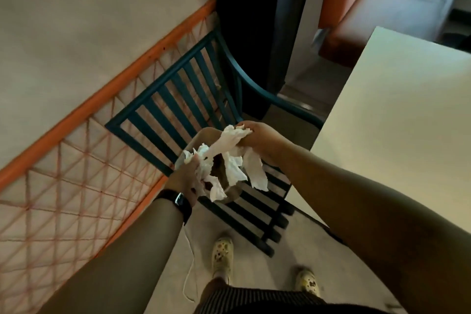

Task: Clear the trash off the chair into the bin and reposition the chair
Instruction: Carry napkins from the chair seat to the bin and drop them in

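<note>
Both hands are over the chair (178, 99) seat: the left hand (187, 176) fingers clutch crumpled paper (229, 160) and a bowl rim, the right hand (257, 139) fingers pinch more. Best bunch it tight before carrying it off; no bin in sight.

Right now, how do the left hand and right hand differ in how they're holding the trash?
The left hand sits lower and nearer the person, wears a dark wristband, and clutches the white paper napkins against a tan bowl. The right hand is higher, bare at the wrist, and pinches only the napkins' upper end. Both are closed on the same crumpled napkins above the blue chair.
</note>
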